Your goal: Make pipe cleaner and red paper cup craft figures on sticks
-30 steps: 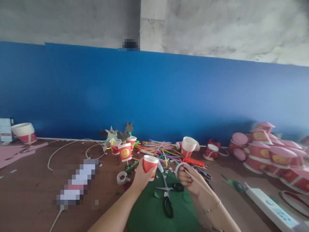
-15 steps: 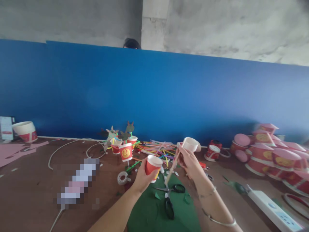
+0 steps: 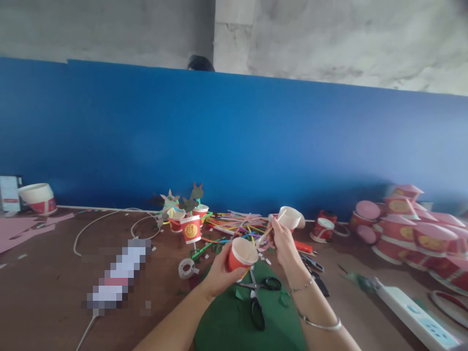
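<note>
Paper cup (image 3: 244, 252), mouth up-right, long axis aslant, left fingers (image 3: 224, 255) curled round it, right fingers (image 3: 277, 231) pinched on stick (image 3: 262, 239).

The left hand (image 3: 220, 274) has shifted the red cup (image 3: 242, 253) rightward, tilting it.

A red, white-rimmed cup (image 3: 241, 255) tilts near a slanting pale stick (image 3: 263, 237).

Smooth paper cup (image 3: 242, 255), rough concrete wall (image 3: 329, 44)
</note>
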### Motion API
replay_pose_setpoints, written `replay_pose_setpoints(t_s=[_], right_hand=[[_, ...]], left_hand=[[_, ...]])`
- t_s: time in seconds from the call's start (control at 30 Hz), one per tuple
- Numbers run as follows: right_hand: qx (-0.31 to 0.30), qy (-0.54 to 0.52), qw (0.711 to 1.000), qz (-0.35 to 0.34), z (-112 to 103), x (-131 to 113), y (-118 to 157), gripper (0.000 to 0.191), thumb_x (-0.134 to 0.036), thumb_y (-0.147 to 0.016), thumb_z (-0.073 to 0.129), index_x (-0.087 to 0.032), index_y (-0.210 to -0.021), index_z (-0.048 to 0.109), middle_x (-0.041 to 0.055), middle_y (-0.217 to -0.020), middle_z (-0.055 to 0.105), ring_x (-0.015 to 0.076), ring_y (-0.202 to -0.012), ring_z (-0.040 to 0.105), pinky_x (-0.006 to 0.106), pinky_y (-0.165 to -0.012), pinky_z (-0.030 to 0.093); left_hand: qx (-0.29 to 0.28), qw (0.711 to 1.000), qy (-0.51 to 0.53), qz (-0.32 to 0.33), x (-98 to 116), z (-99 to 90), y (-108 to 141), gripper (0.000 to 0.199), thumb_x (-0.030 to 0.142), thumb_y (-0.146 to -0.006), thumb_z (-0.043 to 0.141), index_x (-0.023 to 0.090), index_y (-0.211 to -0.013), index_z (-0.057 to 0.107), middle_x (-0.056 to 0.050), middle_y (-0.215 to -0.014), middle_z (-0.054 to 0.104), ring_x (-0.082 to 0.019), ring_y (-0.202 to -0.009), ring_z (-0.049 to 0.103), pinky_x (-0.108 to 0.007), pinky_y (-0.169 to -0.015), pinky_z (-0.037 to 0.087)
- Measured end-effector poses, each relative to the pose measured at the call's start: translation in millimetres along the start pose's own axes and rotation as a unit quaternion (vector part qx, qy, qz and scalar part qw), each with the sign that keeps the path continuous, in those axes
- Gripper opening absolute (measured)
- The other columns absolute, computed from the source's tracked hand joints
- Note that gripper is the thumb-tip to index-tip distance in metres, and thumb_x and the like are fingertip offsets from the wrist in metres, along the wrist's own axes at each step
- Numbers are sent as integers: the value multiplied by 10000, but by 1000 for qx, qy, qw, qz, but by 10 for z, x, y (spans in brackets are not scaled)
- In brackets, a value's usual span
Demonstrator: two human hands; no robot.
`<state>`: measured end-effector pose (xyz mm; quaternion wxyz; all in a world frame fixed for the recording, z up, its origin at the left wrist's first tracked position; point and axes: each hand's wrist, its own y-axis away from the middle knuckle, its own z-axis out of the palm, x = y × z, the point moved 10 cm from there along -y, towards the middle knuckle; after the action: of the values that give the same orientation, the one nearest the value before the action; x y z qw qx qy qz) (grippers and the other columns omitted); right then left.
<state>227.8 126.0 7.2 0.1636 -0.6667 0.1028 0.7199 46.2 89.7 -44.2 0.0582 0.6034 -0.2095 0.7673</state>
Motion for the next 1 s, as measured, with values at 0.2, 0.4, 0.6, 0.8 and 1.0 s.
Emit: replay_pose_setpoints(t_s=[0.2,0.4,0.6,0.8,1.0], right_hand=[[-48,30,997,47,81,138,-13,364,-520,-748,533,-201,-593,454,-64,-356,410,67,-305,325,185,-321,209],[-61,59,994,62,124,238,6,342,-479,-780,498,-195,-592,464,-59,-374,426,66,-302,343,180,-320,233],[-121,84,987,59,360,295,121,373,-482,-751,551,-181,-545,474,-71,-372,398,48,-301,290,178,-321,174],[-118,75,990,24,353,204,84,408,-535,-735,553,-194,-538,446,-99,-387,290,49,-337,222,197,-344,159],[-142,117,982,-33,445,59,176,373,-503,-726,578,-190,-557,468,-76,-448,348,75,-409,308,214,-399,231]], left_hand=[[-51,998,-12,20,73,128,29,753,462,-617,762,160,-1263,519,-111,-1197,606,-292,-1118,544,-378,-971,419],[-54,998,-23,13,60,142,50,787,510,-595,768,170,-1267,539,-98,-1148,637,-302,-1080,566,-379,-936,442],[-55,998,30,0,12,172,19,799,527,-583,773,159,-1255,547,-120,-1141,637,-299,-1035,593,-390,-912,460],[-18,1000,1,4,79,96,-6,756,506,-600,764,180,-1247,547,-103,-1157,634,-287,-1070,578,-380,-940,449],[-12,1000,15,17,99,101,-12,722,499,-585,774,159,-1189,574,-109,-1129,643,-278,-1019,596,-374,-913,464]])
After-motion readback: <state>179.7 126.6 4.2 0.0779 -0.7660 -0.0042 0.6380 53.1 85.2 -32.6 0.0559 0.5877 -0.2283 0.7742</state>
